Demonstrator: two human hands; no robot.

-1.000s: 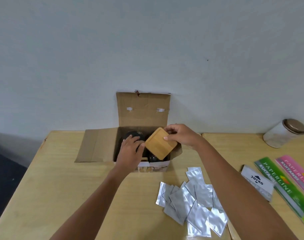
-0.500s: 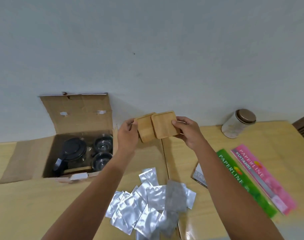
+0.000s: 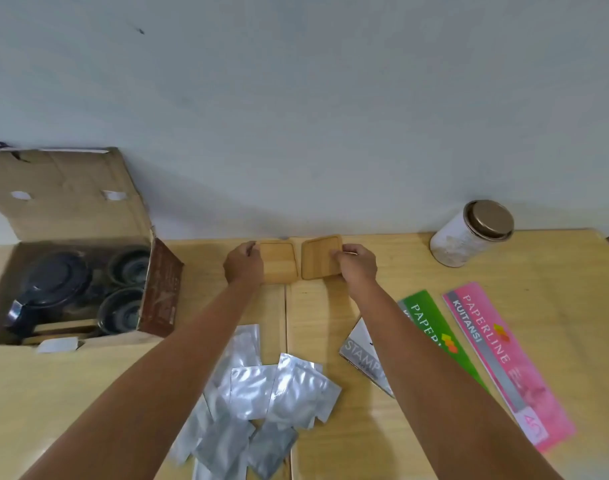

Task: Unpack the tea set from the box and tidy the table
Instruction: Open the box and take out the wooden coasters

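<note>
Two square wooden coasters lie side by side at the table's far edge by the wall. My left hand [image 3: 243, 263] grips the left coaster [image 3: 280, 262] at its left side. My right hand [image 3: 356, 265] pinches the right coaster [image 3: 318, 257] at its right edge. The open cardboard box [image 3: 162, 292] stands at the left; inside it are a dark teapot [image 3: 52, 289] and two dark cups [image 3: 129, 265], [image 3: 121, 310].
A pile of silver foil sachets [image 3: 261, 396] lies between my forearms. A grey stamp pad pack [image 3: 363, 355], a green receipt book [image 3: 431, 330] and a pink receipt book [image 3: 497, 355] lie to the right. A white jar with a metal lid [image 3: 469, 233] stands far right by the wall.
Both hands lifted the two coasters out of the box, carried them right and lowered them onto the table by the wall. The view swung to the right.
</note>
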